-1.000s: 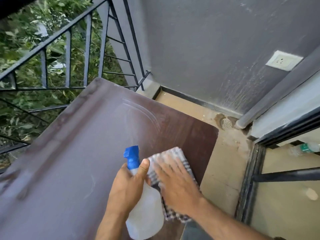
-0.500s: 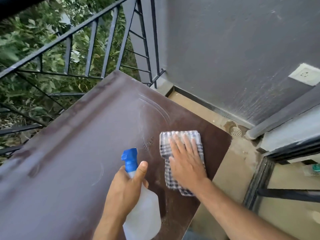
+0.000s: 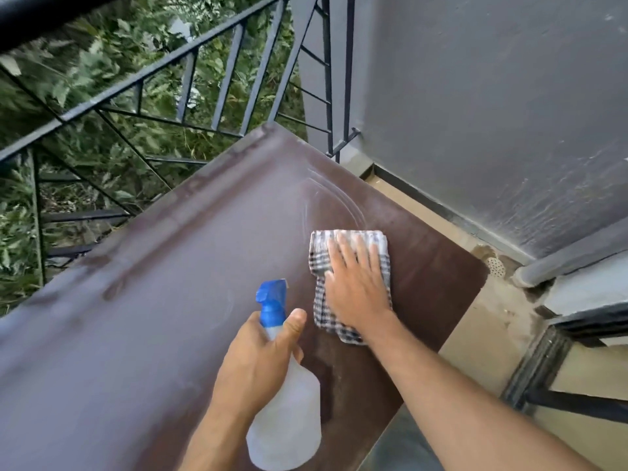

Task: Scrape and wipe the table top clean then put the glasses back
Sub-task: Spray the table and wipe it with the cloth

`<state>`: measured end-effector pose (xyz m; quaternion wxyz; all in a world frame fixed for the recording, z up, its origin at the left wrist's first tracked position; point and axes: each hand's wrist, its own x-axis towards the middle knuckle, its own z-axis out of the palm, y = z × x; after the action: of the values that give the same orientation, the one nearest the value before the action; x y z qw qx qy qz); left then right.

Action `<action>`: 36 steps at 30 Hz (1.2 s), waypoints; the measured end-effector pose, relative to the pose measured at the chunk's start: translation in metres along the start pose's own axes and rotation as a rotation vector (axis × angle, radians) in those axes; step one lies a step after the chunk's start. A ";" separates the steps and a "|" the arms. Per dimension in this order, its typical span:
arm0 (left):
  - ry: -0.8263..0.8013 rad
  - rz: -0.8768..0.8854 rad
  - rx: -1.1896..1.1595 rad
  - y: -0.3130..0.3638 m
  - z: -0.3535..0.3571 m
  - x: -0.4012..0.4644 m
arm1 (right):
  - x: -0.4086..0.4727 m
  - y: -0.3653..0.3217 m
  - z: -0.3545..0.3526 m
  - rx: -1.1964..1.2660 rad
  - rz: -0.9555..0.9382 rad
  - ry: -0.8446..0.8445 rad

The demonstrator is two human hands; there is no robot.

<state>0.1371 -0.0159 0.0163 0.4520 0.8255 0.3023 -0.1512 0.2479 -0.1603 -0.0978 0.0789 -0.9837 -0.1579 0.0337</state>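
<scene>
The checked cloth (image 3: 350,266) lies flat on the brown table top (image 3: 153,300) near its right end, long axis running away from the person, right hand (image 3: 356,287) spread wide on it (fingers pointing toward the unwiped far edge). Left hand (image 3: 258,362) grips the spray bottle (image 3: 285,419) just beside.

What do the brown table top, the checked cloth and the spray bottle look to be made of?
The table top looks like smooth brown laminate or coated board: it shows a dull sheen and pale wipe streaks. The cloth seems woven cotton, with a soft checked weave and folds. The spray bottle looks like translucent milky plastic with a glossy blue plastic nozzle.
</scene>
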 end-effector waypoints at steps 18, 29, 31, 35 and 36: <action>0.063 -0.034 -0.020 0.067 0.005 0.069 | -0.064 0.009 0.007 0.003 -0.378 -0.155; 0.099 -0.051 -0.040 0.078 0.005 0.100 | 0.092 -0.024 -0.005 0.111 -0.264 -0.195; 0.113 -0.048 -0.047 0.081 0.005 0.105 | 0.100 -0.027 -0.004 0.131 -0.295 -0.166; 0.123 -0.053 -0.068 0.091 0.004 0.110 | 0.076 -0.024 0.001 0.038 -0.364 -0.117; 0.118 -0.053 -0.065 0.093 0.004 0.112 | 0.061 -0.021 0.006 -0.023 -0.448 -0.118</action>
<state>0.2824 -0.0164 0.0164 0.4558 0.8097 0.3546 -0.1044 0.2986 -0.1208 -0.1026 0.0639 -0.9213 -0.3768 0.0711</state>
